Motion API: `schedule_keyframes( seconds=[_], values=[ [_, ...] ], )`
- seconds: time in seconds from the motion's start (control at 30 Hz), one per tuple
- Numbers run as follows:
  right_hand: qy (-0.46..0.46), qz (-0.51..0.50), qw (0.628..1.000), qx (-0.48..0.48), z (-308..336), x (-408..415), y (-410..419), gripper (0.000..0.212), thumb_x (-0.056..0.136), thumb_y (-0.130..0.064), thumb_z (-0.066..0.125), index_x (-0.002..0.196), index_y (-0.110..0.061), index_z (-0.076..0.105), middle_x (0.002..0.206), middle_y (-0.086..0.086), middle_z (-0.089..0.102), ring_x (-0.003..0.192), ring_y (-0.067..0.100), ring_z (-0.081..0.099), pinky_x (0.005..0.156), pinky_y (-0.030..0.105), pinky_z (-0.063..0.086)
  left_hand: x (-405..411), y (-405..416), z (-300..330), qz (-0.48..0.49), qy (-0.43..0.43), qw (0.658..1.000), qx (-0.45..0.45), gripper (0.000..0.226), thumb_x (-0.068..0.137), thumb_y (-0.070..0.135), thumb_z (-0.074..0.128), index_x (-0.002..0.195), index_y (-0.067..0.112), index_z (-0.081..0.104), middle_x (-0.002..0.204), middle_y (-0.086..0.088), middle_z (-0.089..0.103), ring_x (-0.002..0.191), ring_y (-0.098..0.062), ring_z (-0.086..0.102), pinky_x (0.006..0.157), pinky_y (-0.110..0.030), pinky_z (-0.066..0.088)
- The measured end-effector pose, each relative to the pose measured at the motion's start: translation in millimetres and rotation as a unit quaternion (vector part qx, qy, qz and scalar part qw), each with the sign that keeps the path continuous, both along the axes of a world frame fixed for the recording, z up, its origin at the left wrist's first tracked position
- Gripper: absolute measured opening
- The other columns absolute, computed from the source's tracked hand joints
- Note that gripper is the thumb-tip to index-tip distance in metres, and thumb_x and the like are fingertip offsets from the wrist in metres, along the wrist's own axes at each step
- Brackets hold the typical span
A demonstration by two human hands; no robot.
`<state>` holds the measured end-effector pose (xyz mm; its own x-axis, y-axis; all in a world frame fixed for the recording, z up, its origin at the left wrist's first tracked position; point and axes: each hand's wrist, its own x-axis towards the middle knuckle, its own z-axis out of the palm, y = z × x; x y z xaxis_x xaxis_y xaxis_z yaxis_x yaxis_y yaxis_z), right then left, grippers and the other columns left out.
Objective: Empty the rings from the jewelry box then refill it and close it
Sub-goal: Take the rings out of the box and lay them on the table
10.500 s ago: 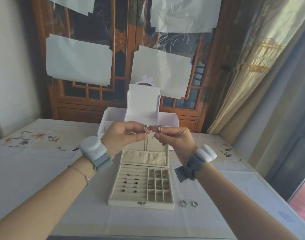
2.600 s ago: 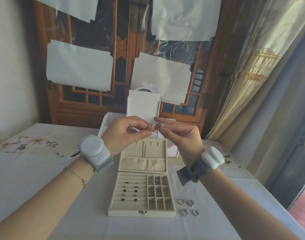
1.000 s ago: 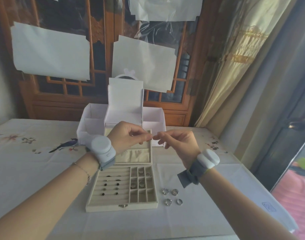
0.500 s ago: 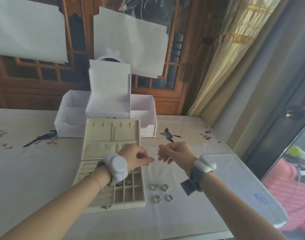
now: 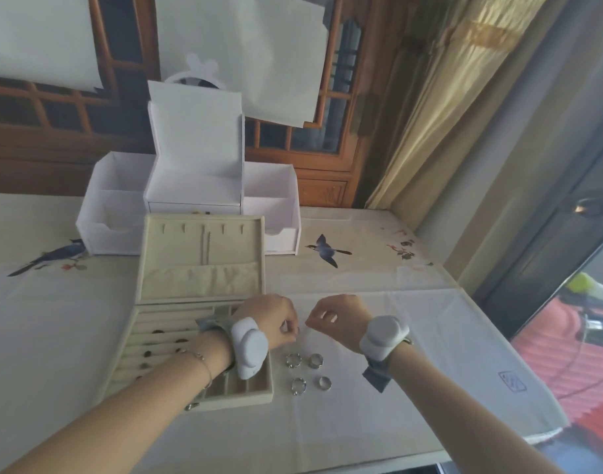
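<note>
Two hands hang low over the tabletop just right of the open jewelry box, knuckles up and wrists bent down. Left hand curls beside the box's right edge, its fingertips pinching something small, too blurred to name. Right hand curls close by, apart from the left; whether it holds anything cannot be told. Four rings lie beside the box, nearer the viewer than the hands.

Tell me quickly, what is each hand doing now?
Left hand: fingers curled, pinching something small, likely a ring; too small to confirm.
Right hand: fingers curled downward; whether they hold a ring cannot be told.
</note>
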<state>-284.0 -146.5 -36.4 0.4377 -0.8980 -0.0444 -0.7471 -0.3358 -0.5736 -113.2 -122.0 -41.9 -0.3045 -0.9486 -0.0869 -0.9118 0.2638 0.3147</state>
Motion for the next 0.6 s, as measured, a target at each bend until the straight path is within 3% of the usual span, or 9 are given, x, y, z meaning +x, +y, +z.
schedule_keyframes(
  seconds=[0.3, 0.6],
  values=[
    [0.085, 0.054, 0.994, -0.045, -8, 3, -4, 0.022, 0.088, -0.028, 0.063, 0.093, -0.008, 0.071, 0.098, 0.004, 0.060, 0.063, 0.004, 0.046, 0.068, 0.015, 0.032, 0, -1, -4, -0.061, -0.087, 0.994, -0.035, 0.021, 0.089, 0.022, 0.053, 0.100, 0.023, 0.071, 0.121, 0.010, 0.060, 0.114, -0.014, 0.054, 0.101, -0.027, 0.032],
    [0.206, 0.065, 0.975, -0.048, -13, 7, -3, 0.022, 0.092, -0.032, 0.057, 0.099, -0.014, 0.068, 0.116, 0.001, 0.056, 0.095, 0.020, 0.058, 0.076, 0.028, 0.042, 5, 1, -3, -0.071, -0.095, 0.992, -0.042, 0.022, 0.087, 0.022, 0.053, 0.100, 0.025, 0.071, 0.120, 0.008, 0.061, 0.115, -0.016, 0.055, 0.103, -0.029, 0.034]
  ],
)
